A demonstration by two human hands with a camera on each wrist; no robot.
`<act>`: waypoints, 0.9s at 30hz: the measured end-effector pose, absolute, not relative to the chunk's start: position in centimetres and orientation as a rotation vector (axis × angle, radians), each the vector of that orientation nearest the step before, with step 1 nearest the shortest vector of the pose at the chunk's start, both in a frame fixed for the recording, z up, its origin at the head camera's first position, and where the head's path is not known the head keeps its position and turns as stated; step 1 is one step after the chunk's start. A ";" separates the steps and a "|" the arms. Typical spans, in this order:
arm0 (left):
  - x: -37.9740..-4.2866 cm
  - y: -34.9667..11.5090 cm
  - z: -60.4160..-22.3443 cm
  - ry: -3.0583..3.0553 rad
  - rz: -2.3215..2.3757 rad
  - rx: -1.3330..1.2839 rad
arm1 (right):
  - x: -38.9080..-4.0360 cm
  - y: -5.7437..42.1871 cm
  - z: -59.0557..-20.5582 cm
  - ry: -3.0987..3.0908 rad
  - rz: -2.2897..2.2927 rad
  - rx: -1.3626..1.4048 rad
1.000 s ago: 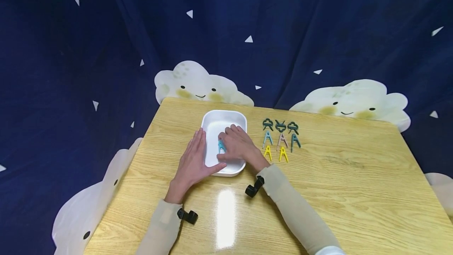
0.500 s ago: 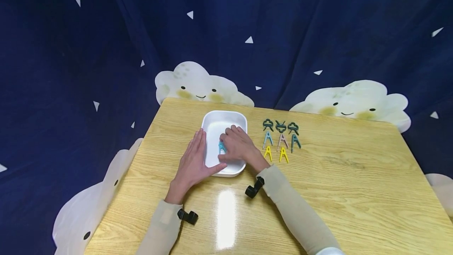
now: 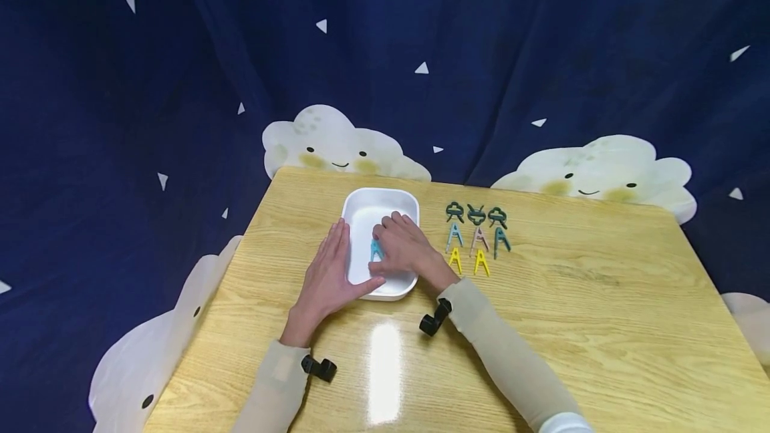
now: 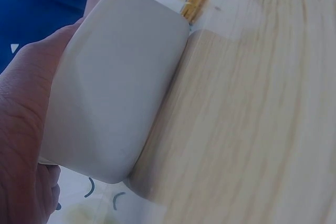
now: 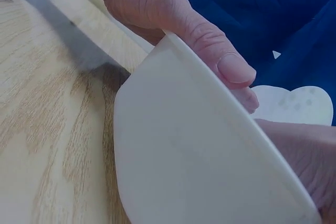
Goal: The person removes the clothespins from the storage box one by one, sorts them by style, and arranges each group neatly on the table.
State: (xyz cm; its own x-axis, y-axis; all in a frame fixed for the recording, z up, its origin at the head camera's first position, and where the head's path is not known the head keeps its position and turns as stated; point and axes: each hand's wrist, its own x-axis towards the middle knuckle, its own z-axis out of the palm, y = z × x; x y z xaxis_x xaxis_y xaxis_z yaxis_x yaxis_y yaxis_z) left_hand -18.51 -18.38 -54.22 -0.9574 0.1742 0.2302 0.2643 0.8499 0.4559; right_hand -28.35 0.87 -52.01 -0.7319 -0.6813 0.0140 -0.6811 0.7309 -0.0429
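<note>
A white plastic tray (image 3: 355, 202) stands on the wooden table, its outer wall filling much of both wrist views. My left hand (image 3: 327, 272) rests along its left side, fingers straight, thumb reaching across the near corner. Inside the tray, my right hand (image 3: 400, 246) has curled fingers, and its thumb is stretched toward the near side. Between that thumb and the index finger shows a light blue clothespin (image 3: 375, 250), apparently pinched; the exact contact is hard to see. The right wrist view shows the right thumb (image 5: 231, 66) above the rim, with the clothespin hidden there.
Right of the tray lie rows of clips: several dark green cloud-shaped clips (image 3: 476, 216), then a blue, a pink clothespin (image 3: 479, 239) and a dark teal clothespin (image 3: 501, 240), then two yellow clothespins (image 3: 481, 262). A dark blue cloud-print curtain (image 3: 385, 52) hangs behind the table.
The light blue clothespin has shifted very slightly toward the near side beside my right fingers. Both hands and the tray otherwise keep their places.
</note>
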 end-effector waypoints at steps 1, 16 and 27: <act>-18.5 -18.4 -54.2 -2.847 -0.739 -0.341 | -28.3 0.9 -52.0 2.920 -0.073 -1.150; -18.5 -18.4 -54.3 -2.837 -0.737 -0.348 | -26.6 1.8 -50.7 2.928 -0.216 -1.185; -18.7 -18.4 -54.4 -2.837 -0.732 -0.340 | -26.1 4.6 -48.2 2.977 -0.382 -1.103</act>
